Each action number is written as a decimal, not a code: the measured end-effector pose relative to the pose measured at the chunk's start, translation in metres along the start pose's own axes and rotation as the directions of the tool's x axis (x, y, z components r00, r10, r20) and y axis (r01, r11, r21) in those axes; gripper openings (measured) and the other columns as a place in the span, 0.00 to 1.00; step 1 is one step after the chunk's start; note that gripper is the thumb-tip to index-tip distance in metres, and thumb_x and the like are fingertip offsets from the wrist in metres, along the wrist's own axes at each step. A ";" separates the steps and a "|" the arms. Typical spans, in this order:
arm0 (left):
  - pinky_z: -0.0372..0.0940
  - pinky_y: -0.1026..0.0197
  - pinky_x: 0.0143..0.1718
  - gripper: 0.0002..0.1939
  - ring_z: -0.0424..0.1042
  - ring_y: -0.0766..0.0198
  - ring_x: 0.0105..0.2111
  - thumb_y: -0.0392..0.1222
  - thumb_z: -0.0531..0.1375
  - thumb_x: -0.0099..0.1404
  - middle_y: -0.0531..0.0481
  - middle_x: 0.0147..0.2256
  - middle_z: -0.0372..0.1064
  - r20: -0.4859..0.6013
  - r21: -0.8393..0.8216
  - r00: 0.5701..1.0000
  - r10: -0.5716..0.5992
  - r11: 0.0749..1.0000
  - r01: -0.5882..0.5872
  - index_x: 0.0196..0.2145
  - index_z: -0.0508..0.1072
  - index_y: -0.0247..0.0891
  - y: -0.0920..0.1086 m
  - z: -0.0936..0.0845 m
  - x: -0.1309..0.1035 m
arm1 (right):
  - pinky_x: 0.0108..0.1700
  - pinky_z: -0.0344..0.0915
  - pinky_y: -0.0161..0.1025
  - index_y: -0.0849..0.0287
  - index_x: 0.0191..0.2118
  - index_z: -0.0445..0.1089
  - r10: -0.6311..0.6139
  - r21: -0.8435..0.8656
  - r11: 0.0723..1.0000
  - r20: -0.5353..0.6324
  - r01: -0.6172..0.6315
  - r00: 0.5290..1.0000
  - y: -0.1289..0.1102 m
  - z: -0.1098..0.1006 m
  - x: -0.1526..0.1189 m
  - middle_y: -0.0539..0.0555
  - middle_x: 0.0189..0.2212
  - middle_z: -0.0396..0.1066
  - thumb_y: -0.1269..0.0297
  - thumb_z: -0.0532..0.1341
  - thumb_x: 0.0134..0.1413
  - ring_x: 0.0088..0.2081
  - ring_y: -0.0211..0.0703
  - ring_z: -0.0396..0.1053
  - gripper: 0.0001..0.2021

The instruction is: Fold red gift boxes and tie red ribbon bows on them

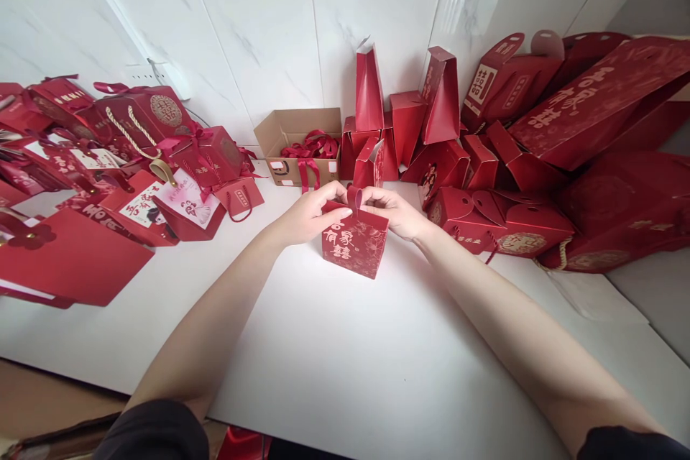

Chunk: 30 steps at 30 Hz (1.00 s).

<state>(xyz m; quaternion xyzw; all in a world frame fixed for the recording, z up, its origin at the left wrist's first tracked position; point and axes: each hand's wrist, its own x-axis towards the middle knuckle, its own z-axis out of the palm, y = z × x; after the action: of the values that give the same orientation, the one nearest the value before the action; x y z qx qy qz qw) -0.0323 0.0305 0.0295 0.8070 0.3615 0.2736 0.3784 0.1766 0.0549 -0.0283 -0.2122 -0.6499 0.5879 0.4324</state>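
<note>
A small red gift box (356, 244) with pale Chinese characters and a floral pattern stands on the white table, between my two hands. At its top a red ribbon loop (354, 197) sticks up. My left hand (315, 215) grips the upper left edge of the box, thumb on the near face and fingers behind, close to the loop. On the other side, my right hand (396, 212) is closed at the loop and upper right edge; part of its fingers is hidden behind the box.
Behind the box a cardboard carton (296, 140) holds red ribbons (318, 151). Several red boxes (517, 223) are piled along the right and back. To the left lie many red gift bags (102, 251) and boxes. A tiled wall (259, 29) closes the back of the white table (345, 352).
</note>
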 end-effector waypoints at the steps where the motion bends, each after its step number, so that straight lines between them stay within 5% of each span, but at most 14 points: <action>1: 0.66 0.61 0.36 0.12 0.71 0.63 0.37 0.47 0.57 0.67 0.48 0.43 0.69 -0.006 0.015 1.000 0.001 1.000 -0.001 0.44 0.69 0.38 0.000 0.000 0.000 | 0.33 0.65 0.35 0.58 0.33 0.70 0.003 0.038 0.999 -0.027 -0.002 1.000 0.005 0.001 0.000 0.47 0.29 0.70 0.53 0.70 0.47 0.29 0.36 0.68 0.15; 5: 0.65 0.61 0.36 0.12 0.71 0.62 0.35 0.48 0.57 0.66 0.48 0.37 0.72 -0.042 0.095 0.999 -0.010 0.995 0.014 0.40 0.73 0.36 0.000 0.000 0.001 | 0.35 0.66 0.37 0.58 0.32 0.71 0.006 0.033 0.999 -0.079 -0.003 0.997 0.011 -0.001 0.001 0.47 0.29 0.72 0.51 0.70 0.47 0.29 0.36 0.69 0.15; 11: 0.62 0.63 0.33 0.12 0.69 0.64 0.30 0.46 0.57 0.66 0.51 0.30 0.72 -0.174 0.191 0.984 0.042 0.981 -0.008 0.33 0.75 0.35 0.001 0.002 0.002 | 0.44 0.68 0.42 0.56 0.36 0.77 0.055 -0.140 0.988 -0.067 -0.064 0.996 -0.029 -0.010 -0.005 0.52 0.33 0.77 0.44 0.56 0.61 0.36 0.43 0.74 0.22; 19: 0.58 0.63 0.28 0.12 0.65 0.66 0.26 0.46 0.56 0.66 0.53 0.27 0.69 -0.266 0.300 0.961 0.068 0.954 0.015 0.32 0.73 0.36 0.000 0.011 0.004 | 0.36 0.65 0.40 0.59 0.32 0.75 -0.206 -0.615 0.788 -0.241 0.015 0.948 -0.040 0.014 -0.004 0.52 0.30 0.76 0.55 0.64 0.54 0.32 0.42 0.70 0.11; 25: 0.63 0.61 0.37 0.11 0.72 0.61 0.35 0.44 0.58 0.63 0.50 0.37 0.75 -0.259 0.241 0.964 0.064 0.970 0.000 0.40 0.74 0.36 -0.002 0.014 0.005 | 0.39 0.63 0.40 0.59 0.32 0.72 -0.258 -0.657 0.753 -0.231 0.046 0.938 -0.036 0.018 -0.003 0.52 0.32 0.75 0.61 0.61 0.57 0.34 0.43 0.70 0.08; 30: 0.62 0.62 0.35 0.11 0.70 0.63 0.31 0.45 0.58 0.63 0.52 0.30 0.73 -0.289 0.250 0.956 0.052 0.968 0.023 0.34 0.74 0.35 -0.005 0.014 0.006 | 0.38 0.63 0.39 0.59 0.32 0.70 -0.249 -0.659 0.751 -0.217 0.047 0.944 -0.036 0.020 -0.003 0.52 0.31 0.74 0.60 0.59 0.58 0.33 0.42 0.69 0.08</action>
<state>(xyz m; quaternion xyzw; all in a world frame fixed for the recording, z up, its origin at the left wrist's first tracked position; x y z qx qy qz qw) -0.0212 0.0317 0.0188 0.8016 0.4391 0.3451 0.2134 0.1708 0.0329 0.0062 -0.3792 -0.7560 0.2539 0.4693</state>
